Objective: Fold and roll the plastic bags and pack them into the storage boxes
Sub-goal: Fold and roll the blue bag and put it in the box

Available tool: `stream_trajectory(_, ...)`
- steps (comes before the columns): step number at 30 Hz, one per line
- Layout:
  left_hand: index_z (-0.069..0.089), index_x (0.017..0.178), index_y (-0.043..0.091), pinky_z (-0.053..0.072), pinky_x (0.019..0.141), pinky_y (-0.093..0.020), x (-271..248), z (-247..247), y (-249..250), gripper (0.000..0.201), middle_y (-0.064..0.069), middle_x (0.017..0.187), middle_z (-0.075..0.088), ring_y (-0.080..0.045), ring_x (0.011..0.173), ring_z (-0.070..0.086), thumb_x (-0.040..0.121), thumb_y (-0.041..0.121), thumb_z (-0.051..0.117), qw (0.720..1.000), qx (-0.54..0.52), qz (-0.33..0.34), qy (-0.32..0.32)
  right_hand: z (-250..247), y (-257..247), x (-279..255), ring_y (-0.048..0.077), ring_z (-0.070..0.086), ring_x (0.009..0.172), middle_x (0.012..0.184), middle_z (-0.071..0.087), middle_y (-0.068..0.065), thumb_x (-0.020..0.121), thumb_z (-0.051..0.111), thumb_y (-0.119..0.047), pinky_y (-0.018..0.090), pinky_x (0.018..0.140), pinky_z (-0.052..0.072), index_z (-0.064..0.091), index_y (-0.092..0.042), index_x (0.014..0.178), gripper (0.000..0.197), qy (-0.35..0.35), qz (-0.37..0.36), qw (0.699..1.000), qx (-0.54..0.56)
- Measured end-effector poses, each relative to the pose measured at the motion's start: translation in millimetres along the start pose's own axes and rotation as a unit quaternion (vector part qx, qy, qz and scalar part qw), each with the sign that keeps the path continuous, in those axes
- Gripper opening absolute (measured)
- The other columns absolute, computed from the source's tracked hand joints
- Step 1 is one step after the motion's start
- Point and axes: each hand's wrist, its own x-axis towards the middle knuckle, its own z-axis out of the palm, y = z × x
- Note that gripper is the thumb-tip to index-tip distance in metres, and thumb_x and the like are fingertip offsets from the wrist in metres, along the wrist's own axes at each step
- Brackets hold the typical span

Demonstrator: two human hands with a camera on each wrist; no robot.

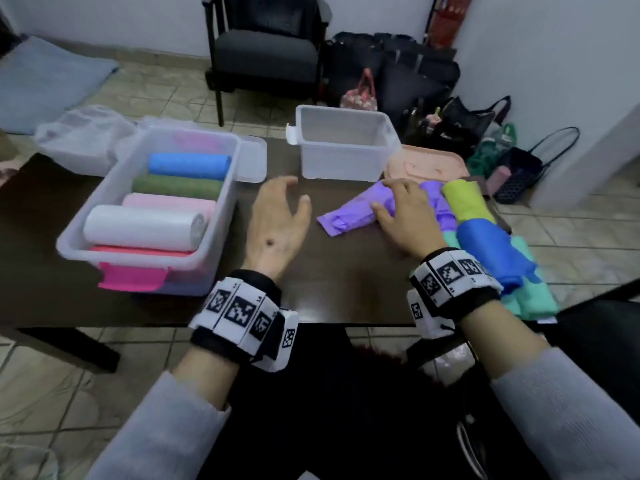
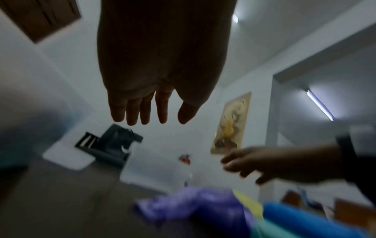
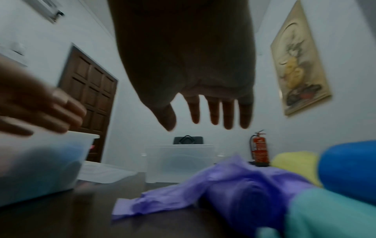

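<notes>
A crumpled purple plastic bag point(image 1: 346, 216) point(image 3: 234, 182) lies on the dark table point(image 1: 329, 289), half rolled. My right hand point(image 1: 398, 213) point(image 3: 203, 116) is spread over its right part with the fingers extended and gripping nothing. My left hand point(image 1: 280, 209) point(image 2: 150, 111) hovers open just left of the bag, holding nothing. At the left a clear box point(image 1: 69, 247) holds several rolled bags: blue, green, pink, white and red. Further back, a second clear box point(image 1: 346, 110) point(image 3: 179, 161) stands empty. Right of the purple bag lie yellow-green point(image 1: 465, 199), blue point(image 1: 491, 254) and teal point(image 1: 533, 296) bags.
A pink lid point(image 1: 426, 164) lies behind the loose bags and a clear lid point(image 1: 252, 157) next to the filled box. Clear plastic bags point(image 1: 79, 140) are heaped at the table's far left. A dark chair point(image 1: 266, 46) and several handbags point(image 1: 467, 126) stand on the floor beyond the table.
</notes>
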Motion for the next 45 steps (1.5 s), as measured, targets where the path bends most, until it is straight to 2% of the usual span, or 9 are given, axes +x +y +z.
stream_trajectory(6,0.025,0.146,0.013,0.007,0.116,-0.042,-25.6,93.6,-37.0,0.06,-0.014,0.157,0.009,-0.028,0.145,0.006,0.097,0.044,0.037,0.947,0.174,-0.015,-0.269,-27.8,72.3,-19.2,0.037,0.022,0.136,0.146,0.025,0.021,0.091,0.053,-0.039,0.048,0.105,0.027,0.023,-0.013,0.143,0.066,-0.071,0.289,0.95,-0.096)
stream_trajectory(10,0.013,0.15,0.023,-0.001,0.117,-0.042,-31.5,109.9,-60.5,0.066,-0.009,0.159,-0.002,-0.025,0.146,-0.004,0.095,0.056,0.027,0.922,0.268,-0.001,-0.28,-31.2,94.8,-18.9,0.038,0.024,0.134,0.146,0.023,0.021,0.091,0.052,-0.03,0.049,0.105,0.026,0.017,-0.012,0.145,0.067,-0.104,0.349,0.925,-0.107)
stream_trajectory(26,0.014,0.15,0.026,-0.001,0.117,-0.039,-40.2,111.3,-66.5,0.062,-0.006,0.159,0.003,-0.022,0.146,-0.001,0.096,0.054,0.024,0.928,0.293,0.025,-0.227,-45.8,93.4,-12.0,0.039,0.038,0.126,0.135,0.041,0.023,0.081,0.065,-0.022,0.047,0.097,0.037,0.026,-0.005,0.138,0.071,-0.04,0.338,0.937,-0.081)
stream_trajectory(30,0.011,0.151,0.026,-0.003,0.117,-0.039,-39.2,110.6,-66.7,0.062,-0.006,0.159,0.0,-0.022,0.146,-0.003,0.096,0.054,0.022,0.923,0.298,0.026,-0.243,-66.1,64.9,-10.7,0.04,0.043,0.123,0.135,0.042,0.023,0.081,0.063,-0.025,0.047,0.097,0.039,0.019,-0.008,0.142,0.077,-0.014,0.248,0.968,-0.046)
stream_trajectory(34,0.007,0.151,0.025,-0.005,0.117,-0.039,-36.8,106.3,-68.0,0.063,-0.007,0.159,-0.004,-0.022,0.146,-0.007,0.097,0.053,0.021,0.916,0.3,0.027,-0.265,-68.1,18.0,-4.7,0.028,0.053,0.111,0.129,0.048,0.011,0.084,0.063,-0.024,0.029,0.078,0.04,0.023,-0.011,0.144,0.072,-0.072,0.155,0.978,0.12)
stream_trajectory(36,0.01,0.151,0.023,-0.005,0.117,-0.038,-33.0,101.4,-68.9,0.061,-0.008,0.159,-0.003,-0.022,0.146,-0.007,0.098,0.049,0.026,0.919,0.268,0.026,-0.288,-54.0,-5.8,-1.5,0.024,0.058,0.104,0.128,0.052,0.008,0.083,0.064,-0.023,0.032,0.072,0.047,0.028,-0.021,0.142,0.069,-0.112,0.162,0.938,0.286)
stream_trajectory(40,0.038,0.142,0.012,0.012,0.114,-0.036,-18.0,73.8,-63.8,0.044,-0.012,0.154,0.024,-0.028,0.144,0.016,0.102,0.028,0.029,0.941,0.086,-0.044,-0.324,-10.4,-39.8,0.5,0.021,0.059,0.089,0.106,0.056,0.002,0.087,0.055,-0.009,0.035,0.071,0.051,0.034,-0.027,0.131,0.052,-0.143,0.199,0.78,0.576)
stream_trajectory(43,0.054,0.127,0.005,0.037,0.1,-0.035,-6.2,54.4,-57.6,0.056,-0.018,0.128,0.056,-0.032,0.121,0.051,0.102,0.042,0.02,0.952,-0.088,-0.205,-0.211,19.4,-51.2,0.0,0.023,0.056,0.09,0.101,0.054,0.003,0.086,0.051,-0.003,0.039,0.071,0.05,0.039,-0.024,0.119,0.041,-0.135,0.185,0.69,0.687)
stream_trajectory(45,0.059,0.11,0.006,0.051,0.087,-0.041,-0.2,47.8,-54.7,0.072,-0.013,0.104,0.065,-0.029,0.095,0.063,0.096,0.06,0.013,0.879,-0.31,-0.332,-0.144,38.3,-51.7,0.5,0.025,0.055,0.091,0.101,0.053,0.007,0.083,0.053,-0.002,0.038,0.071,0.049,0.04,-0.022,0.116,0.041,-0.124,0.199,0.655,0.718)
